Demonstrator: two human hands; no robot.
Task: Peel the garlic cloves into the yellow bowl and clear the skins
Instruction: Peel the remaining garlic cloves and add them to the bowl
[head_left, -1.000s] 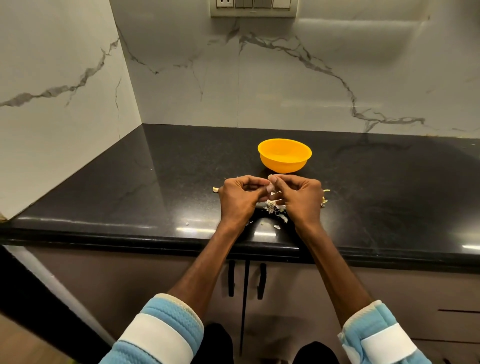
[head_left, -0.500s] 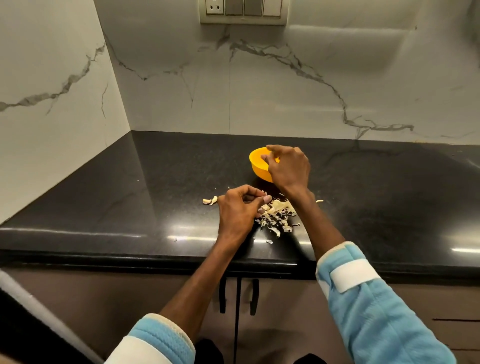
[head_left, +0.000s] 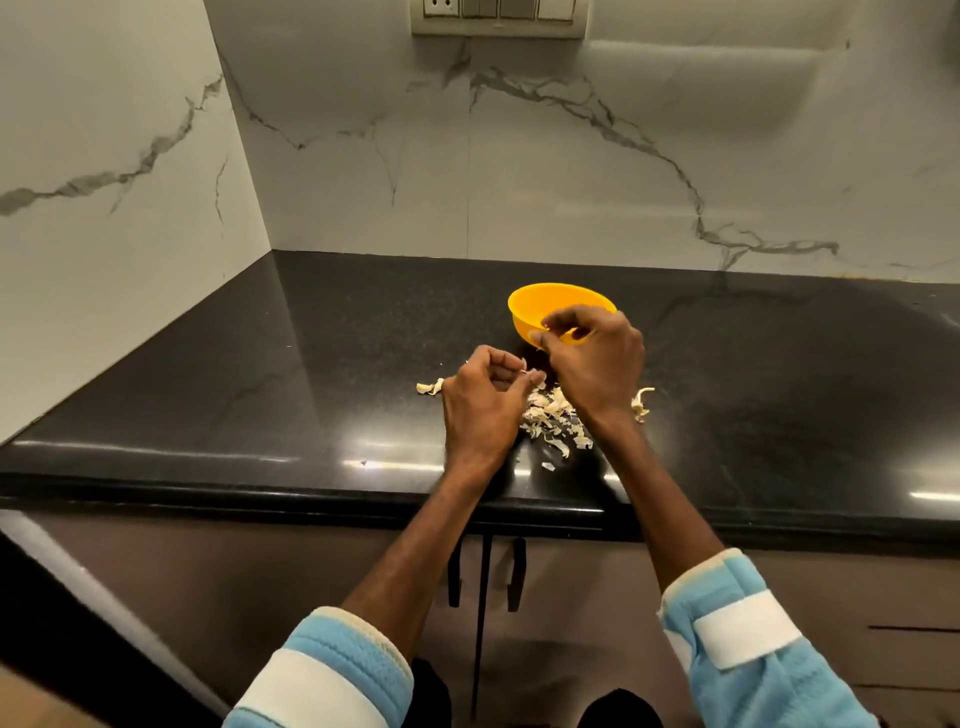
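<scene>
A lone curl of garlic skin (head_left: 429, 387) lies on the black countertop (head_left: 322, 374), just left of the left hand (head_left: 483, 410) and nearer the front edge than the back. That hand rests low over the counter with its fingers curled in, thumb and forefinger tips pressed together on a small pale skin scrap (head_left: 522, 371). Just to its right, between the two wrists, a loose pile of garlic skins (head_left: 553, 415) is spread on the counter, with a few flakes trailing toward the front edge. The right hand (head_left: 597, 364) is raised over the pile and reaches back to the yellow bowl (head_left: 540, 306), its bent fingertips (head_left: 551, 326) bunched at the bowl's near rim. Whether they pinch a clove cannot be told. The bowl stands upright about midway between the front and back edges, and its contents are hidden. A twisted skin piece (head_left: 642, 402) lies just right of the right wrist.
</scene>
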